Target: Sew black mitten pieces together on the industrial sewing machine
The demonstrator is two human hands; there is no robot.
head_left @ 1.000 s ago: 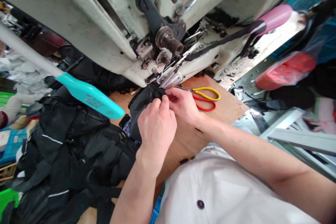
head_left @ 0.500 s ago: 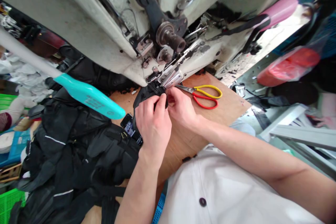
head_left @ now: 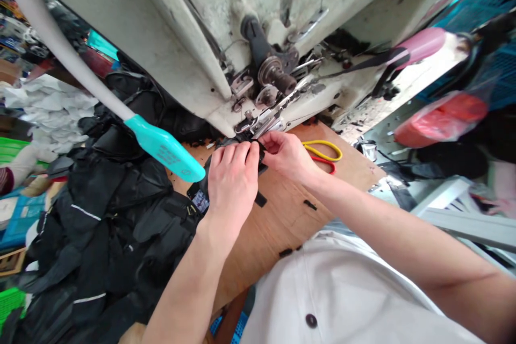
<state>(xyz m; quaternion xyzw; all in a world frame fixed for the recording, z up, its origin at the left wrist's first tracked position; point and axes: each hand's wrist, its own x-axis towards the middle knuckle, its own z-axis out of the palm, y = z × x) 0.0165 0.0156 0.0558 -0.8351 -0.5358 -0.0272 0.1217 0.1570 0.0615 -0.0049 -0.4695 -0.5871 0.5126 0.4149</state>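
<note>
My left hand and my right hand meet just below the presser foot of a cream industrial sewing machine. Both pinch a folded piece of black fabric, and my left hand covers most of it. A smartphone lies partly hidden under the fabric, close to my left hand. Past my right fingers, red-and-yellow-handled scissors rest on the wooden table, their blades hidden by that hand.
A heap of black garments rises left of the table, under a white pole with a teal handle. Small black scraps lie on the wood. A red bag and blue crates stand at the right.
The view has swung slightly. My hands have come closer together, and my left hand now covers more of the fabric and phone. My right hand hides more of the scissors. Black scraps show on the table.
</note>
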